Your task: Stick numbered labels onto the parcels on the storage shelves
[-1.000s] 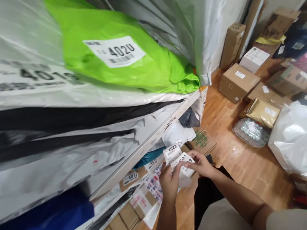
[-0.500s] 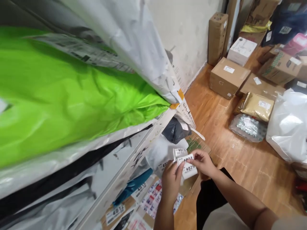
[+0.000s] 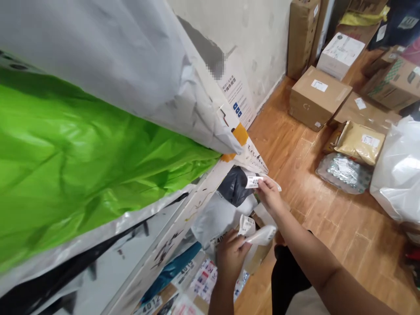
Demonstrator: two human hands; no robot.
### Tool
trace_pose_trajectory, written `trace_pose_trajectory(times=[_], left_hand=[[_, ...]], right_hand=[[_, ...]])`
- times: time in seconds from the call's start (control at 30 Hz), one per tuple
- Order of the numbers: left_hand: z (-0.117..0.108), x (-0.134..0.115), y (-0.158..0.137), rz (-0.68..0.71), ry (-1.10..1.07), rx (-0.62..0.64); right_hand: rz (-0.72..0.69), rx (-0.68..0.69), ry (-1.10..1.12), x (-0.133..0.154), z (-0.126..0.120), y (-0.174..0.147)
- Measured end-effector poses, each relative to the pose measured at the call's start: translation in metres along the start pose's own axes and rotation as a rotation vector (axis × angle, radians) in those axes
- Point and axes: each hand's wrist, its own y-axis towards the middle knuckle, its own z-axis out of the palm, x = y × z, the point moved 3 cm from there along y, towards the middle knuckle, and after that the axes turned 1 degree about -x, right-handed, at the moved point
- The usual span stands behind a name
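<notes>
Numbered labels already sit on parcels below the shelf edge [image 3: 164, 251], one reading 4012 [image 3: 152, 303], while a single label [image 3: 252, 182] stands apart from the label strip [image 3: 247, 226], whose several numbers look unused. Right hand [image 3: 271, 194], thumb and fingers pinched narrow, grips that single label by its right end; the rest juts left of the fingertips, over the dark bag [image 3: 233, 188] in view, contact uncertain, most of its number covered. Left hand [image 3: 231, 253] lower down, thumb and fingers closed on the strip, which curls up and away beyond the fingertips.
</notes>
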Motion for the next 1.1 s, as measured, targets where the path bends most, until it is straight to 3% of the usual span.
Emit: trace_pose_trajectory(times=[0.1,0.37,0.53,0.63,0.87,1.1], left_hand=[[0.002,0.004,-0.019,-0.023,-0.014,-0.008],[0.013,0.016,-0.047,-0.092,-0.054,-0.066],[0.010,0.019,-0.047,-0.094,-0.073,0.076],[0.008,0.020,-0.046,-0.107,-0.071,0.090],[0.007,0.013,-0.038,-0.088,-0.054,0.059],[0.004,-0.002,-0.024,-0.070,-0.048,-0.059]], right_hand=[[0.100,0.096,0.061,-0.018,0.019,0.013],[0.088,0.107,-0.015,-0.031,0.027,0.001],[0.081,0.091,0.002,-0.030,0.027,0.001],[0.095,0.116,-0.006,-0.032,0.026,0.002],[0.156,0.150,0.051,-0.034,0.020,0.008],[0.178,0.172,0.089,-0.036,0.016,0.014]])
